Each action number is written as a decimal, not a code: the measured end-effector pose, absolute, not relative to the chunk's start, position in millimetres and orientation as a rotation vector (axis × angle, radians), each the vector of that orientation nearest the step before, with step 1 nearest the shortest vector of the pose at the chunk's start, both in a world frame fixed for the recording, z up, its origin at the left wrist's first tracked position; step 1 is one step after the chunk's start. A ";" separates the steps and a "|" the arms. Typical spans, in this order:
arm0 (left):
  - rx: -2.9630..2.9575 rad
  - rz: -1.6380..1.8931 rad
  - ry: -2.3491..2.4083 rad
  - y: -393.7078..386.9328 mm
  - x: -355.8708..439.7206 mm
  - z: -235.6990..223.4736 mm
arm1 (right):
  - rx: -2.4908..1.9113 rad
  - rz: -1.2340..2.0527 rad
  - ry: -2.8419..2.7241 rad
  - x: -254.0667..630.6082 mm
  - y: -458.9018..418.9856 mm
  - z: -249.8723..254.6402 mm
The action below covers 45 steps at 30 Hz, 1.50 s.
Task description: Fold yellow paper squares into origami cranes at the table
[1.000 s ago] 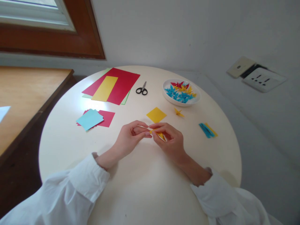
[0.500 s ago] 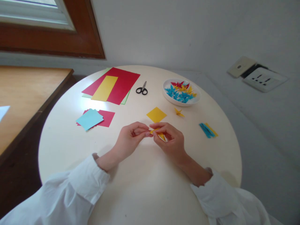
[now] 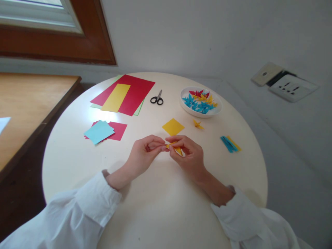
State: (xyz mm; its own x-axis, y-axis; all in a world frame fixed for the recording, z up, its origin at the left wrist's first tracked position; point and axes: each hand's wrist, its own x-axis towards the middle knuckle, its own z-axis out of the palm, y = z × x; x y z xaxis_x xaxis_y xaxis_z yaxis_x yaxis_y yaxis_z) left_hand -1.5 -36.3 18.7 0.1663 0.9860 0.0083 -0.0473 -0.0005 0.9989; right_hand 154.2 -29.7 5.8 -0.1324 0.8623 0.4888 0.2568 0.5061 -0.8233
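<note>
Both hands meet over the middle of the round white table (image 3: pixel 160 193). Between the fingertips is a small folded yellow paper (image 3: pixel 178 150), partly hidden by the fingers. My left hand (image 3: pixel 145 152) is closed, its thumb and fingers pinching the paper's left end. From the other side my right hand (image 3: pixel 189 155) grips the same paper, thumb below and fingers above. Just beyond the hands lies a flat yellow paper square (image 3: pixel 173 126). To its right rests a folded yellow paper crane (image 3: pixel 198 124).
A white dish (image 3: pixel 184 110) at the back right holds red, yellow and blue folded cranes. Black-handled scissors (image 3: pixel 157 100) lie left of it. Large red sheets (image 3: pixel 140 91), light blue squares (image 3: pixel 100 132) and folded blue strips (image 3: pixel 228 144) lie around. A wall socket (image 3: pixel 293 87) is at right.
</note>
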 end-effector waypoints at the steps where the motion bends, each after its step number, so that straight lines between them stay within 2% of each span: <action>1: 1.254 1.110 1.049 -36.5 -1.5 18.7 | -0.968 0.700 -1.662 154.2 -29.7 5.7; 25: 1.089 1.059 0.948 -34.4 -1.7 28.7 | -0.940 0.687 -1.675 154.9 -28.5 5.2; 45: 1.051 1.020 0.977 -32.4 -0.8 19.2 | -0.901 0.681 -1.761 154.1 -26.1 4.0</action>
